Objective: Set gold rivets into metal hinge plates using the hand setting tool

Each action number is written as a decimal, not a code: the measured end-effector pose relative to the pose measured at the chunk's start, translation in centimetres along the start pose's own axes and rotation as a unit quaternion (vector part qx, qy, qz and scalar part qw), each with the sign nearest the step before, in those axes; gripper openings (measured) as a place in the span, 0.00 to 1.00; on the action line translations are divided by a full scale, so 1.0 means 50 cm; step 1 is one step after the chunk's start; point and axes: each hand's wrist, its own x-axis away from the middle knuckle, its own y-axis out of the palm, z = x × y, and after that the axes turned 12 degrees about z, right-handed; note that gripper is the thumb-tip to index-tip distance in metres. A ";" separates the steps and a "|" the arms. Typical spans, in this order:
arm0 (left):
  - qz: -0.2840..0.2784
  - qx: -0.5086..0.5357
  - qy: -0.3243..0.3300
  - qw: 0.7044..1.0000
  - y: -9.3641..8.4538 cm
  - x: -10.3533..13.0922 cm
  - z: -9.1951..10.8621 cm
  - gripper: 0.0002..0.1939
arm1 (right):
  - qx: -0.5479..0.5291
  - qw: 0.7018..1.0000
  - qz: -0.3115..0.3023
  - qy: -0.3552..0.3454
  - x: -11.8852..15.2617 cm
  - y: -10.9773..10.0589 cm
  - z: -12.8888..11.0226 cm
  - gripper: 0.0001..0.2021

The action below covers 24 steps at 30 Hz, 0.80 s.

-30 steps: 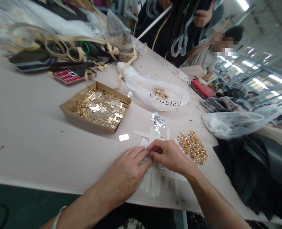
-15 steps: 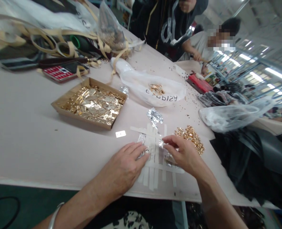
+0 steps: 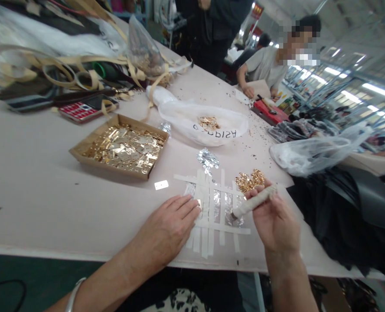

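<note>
My left hand (image 3: pixel 170 222) lies palm down with its fingers stretched out at the left side of a grid of pale tape strips (image 3: pixel 208 234) stuck on the table. A small shiny piece (image 3: pixel 198 205) shows at its fingertips. In my right hand (image 3: pixel 278 219) is a pale, tape-wrapped rod (image 3: pixel 256 202), slanting down to a short dark tip over clear film between the strips. Gold-coloured metal fittings (image 3: pixel 249 180) are heaped just beyond that hand. Silver washer-like discs (image 3: pixel 207 160) form a pile past the strips. Left of them rests a flat metal plate (image 3: pixel 161 185).
A cardboard tray (image 3: pixel 109 168) of gold plates stands at the left, near a calculator (image 3: pixel 82 108). Behind lies a white plastic bag (image 3: pixel 176 110) with gold parts on it. Black material (image 3: pixel 329 216) covers the right side. A person (image 3: pixel 267 60) works across the table.
My right hand has turned palm up and moved right, and now holds the tape-wrapped rod. The left hand stays nearly in place. Across the table, the person's hands have come down.
</note>
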 end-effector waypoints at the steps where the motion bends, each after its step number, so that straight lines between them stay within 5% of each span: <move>1: 0.000 -0.003 0.000 1.000 0.000 0.000 0.000 0.17 | -0.079 0.996 -0.001 0.049 -0.002 0.019 0.004 0.10; 4: 0.004 -0.008 0.006 1.000 0.000 0.001 -0.001 0.17 | -0.194 0.971 0.010 0.137 -0.009 0.070 0.032 0.10; 8: 0.013 -0.005 0.008 1.000 0.001 0.004 -0.002 0.17 | -0.185 0.972 0.041 0.139 -0.023 0.109 0.079 0.22; 24: 0.030 0.019 -0.028 0.999 0.015 0.014 -0.001 0.16 | -0.279 0.941 0.054 0.182 -0.029 0.136 0.100 0.17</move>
